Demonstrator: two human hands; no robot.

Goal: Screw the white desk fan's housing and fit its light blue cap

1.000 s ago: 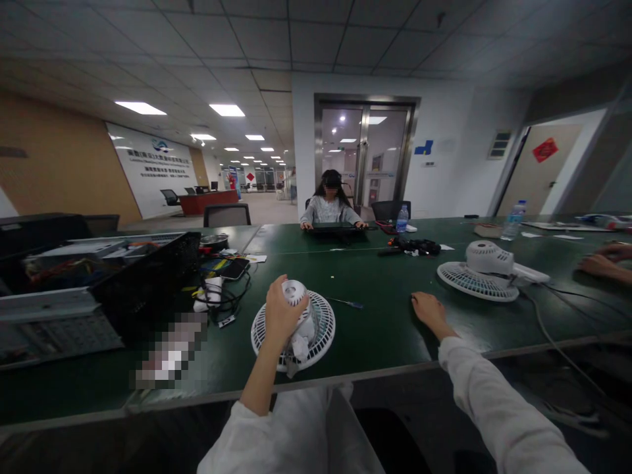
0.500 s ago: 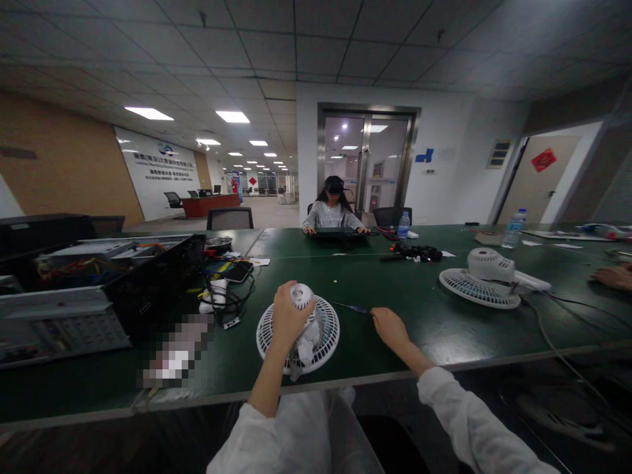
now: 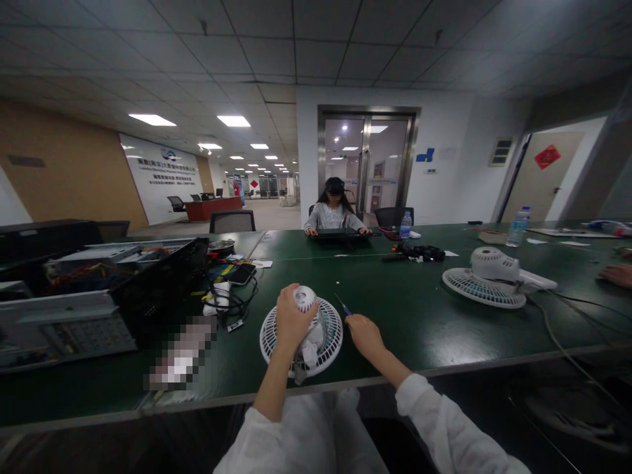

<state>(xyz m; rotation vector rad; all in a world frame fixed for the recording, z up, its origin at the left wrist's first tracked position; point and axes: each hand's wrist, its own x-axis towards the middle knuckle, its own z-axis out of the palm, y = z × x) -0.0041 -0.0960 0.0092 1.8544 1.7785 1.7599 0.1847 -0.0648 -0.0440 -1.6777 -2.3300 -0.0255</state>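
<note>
A small white fan (image 3: 323, 332) lies face down on the green table (image 3: 419, 322) right in front of me. My left hand (image 3: 291, 319) is wrapped round its round motor housing at the top. My right hand (image 3: 364, 332) is closed on a thin screwdriver (image 3: 342, 305) with a blue handle, whose tip points up and away, just right of the fan's grille.
A second white fan (image 3: 486, 280) lies at the right with a cable trailing off the table edge. An open computer case (image 3: 99, 289) and tangled cables (image 3: 230, 299) fill the left. A person sits across the table at a keyboard. Another person's hand (image 3: 615, 274) rests at the far right.
My right hand slid left across the table, took hold of the screwdriver and brought it beside the fan. My left hand stayed on the fan's motor housing.
</note>
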